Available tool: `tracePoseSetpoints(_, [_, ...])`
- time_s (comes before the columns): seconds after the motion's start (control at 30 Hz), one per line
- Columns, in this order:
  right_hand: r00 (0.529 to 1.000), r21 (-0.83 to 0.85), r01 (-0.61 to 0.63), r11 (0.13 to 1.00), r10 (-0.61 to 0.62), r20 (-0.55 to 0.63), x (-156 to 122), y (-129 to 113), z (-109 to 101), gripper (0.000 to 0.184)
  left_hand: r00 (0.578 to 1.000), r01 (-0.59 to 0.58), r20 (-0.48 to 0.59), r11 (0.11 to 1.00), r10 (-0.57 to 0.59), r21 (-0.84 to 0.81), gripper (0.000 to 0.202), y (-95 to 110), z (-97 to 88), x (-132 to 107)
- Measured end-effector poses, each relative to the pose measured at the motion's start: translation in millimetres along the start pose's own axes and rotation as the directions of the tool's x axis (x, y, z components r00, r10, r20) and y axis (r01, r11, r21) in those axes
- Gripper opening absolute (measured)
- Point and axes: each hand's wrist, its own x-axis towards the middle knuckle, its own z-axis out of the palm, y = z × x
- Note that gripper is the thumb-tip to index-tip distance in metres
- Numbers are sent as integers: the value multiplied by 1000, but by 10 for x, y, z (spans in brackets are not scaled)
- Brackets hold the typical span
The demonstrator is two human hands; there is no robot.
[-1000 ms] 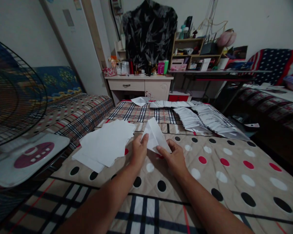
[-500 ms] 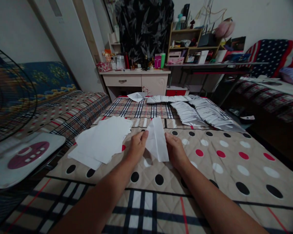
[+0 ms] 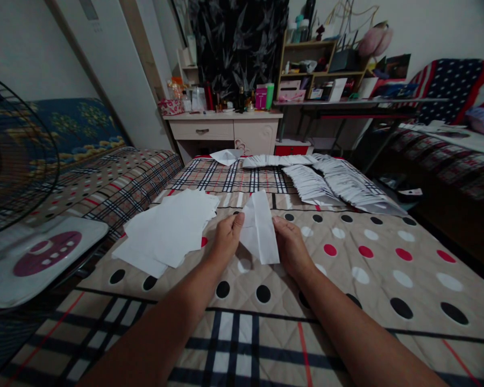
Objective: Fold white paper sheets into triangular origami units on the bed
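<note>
A folded sheet of white paper (image 3: 265, 231) is held up between my two hands over the bedspread, a long flap running down its right side. My left hand (image 3: 228, 232) pinches its left edge, thumb on top. My right hand (image 3: 289, 239) grips the right edge, with most of its fingers hidden behind the paper. Left of my left hand lies a loose pile of flat white sheets (image 3: 173, 228). Beyond my right hand, overlapping rows of folded white papers (image 3: 312, 185) rest on the bedspread, and one folded piece (image 3: 226, 156) lies at the far edge.
The quilted bedspread (image 3: 266, 333) has dots and plaid bands. A fan's wire guard (image 3: 32, 140) and a white plastic lid with a purple panel (image 3: 44, 258) are at the left. A drawer cabinet (image 3: 221, 130) and a cluttered desk (image 3: 347, 102) stand behind the bed.
The view has tilted very slightly, shifting the whole scene. Both hands keep the same hold on the folded paper, which looks unchanged.
</note>
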Motion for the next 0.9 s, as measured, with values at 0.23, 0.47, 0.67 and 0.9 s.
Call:
tracePoseSetpoints(0.23, [1000,67,11,998,-12,5,-16,-41,16,27,999,27,41,1000,-27,-4,48,-41,-5,8])
tracePoseSetpoints(0.47, [1000,99,13,995,-14,17,-28,-73,10,21,994,70,87,997,-69,-9,50,-37,-5,16])
tracePoseSetpoints(0.67, [997,-15,68,998,-68,-20,3,-23,-42,15,997,25,69,997,-30,71,50,-34,-8,-2])
tracePoseSetpoints(0.9, [910,-516,274,812,-393,-135,82,17,-89,32,998,-51,31,982,46,184,45,-25,-18,-14])
